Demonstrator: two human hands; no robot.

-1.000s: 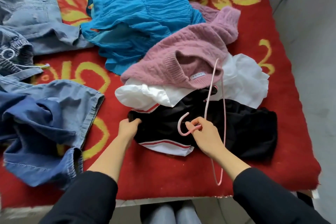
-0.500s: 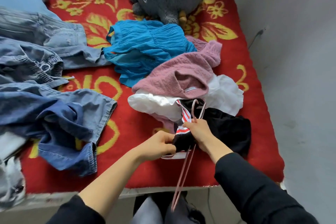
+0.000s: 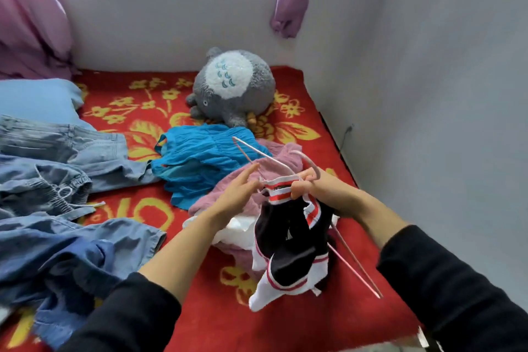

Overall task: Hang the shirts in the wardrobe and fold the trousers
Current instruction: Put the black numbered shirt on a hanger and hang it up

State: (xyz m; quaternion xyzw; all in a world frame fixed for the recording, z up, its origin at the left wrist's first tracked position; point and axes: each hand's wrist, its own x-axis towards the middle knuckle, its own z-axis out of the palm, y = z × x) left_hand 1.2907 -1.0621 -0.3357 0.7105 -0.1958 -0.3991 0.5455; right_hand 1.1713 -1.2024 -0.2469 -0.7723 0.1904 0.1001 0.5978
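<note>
— Which step is the person on?
— Getting a shirt onto its hanger, by the look of it. The right hand point(image 3: 328, 194) has its fingers curled round the pink wire hanger point(image 3: 258, 152) just below the hook, pinching the striped collar of the black shirt point(image 3: 291, 243) against it. The shirt hangs bunched from that grip, held above the bed point(image 3: 285, 323).
— And the left hand?
— The left hand point(image 3: 234, 197) is just beside the collar, fingers straight and spread, holding nothing.
— Is the shirt seated?
— Probably not. One hanger arm pokes bare toward the blue top point(image 3: 200, 157); the other juts out low on the right, outside the cloth.
— So next?
— Likely the left hand opens the neck and works each arm into a shoulder. The wardrobe is out of view, and the jeans point(image 3: 71, 146) lie unfolded on the left.
</note>
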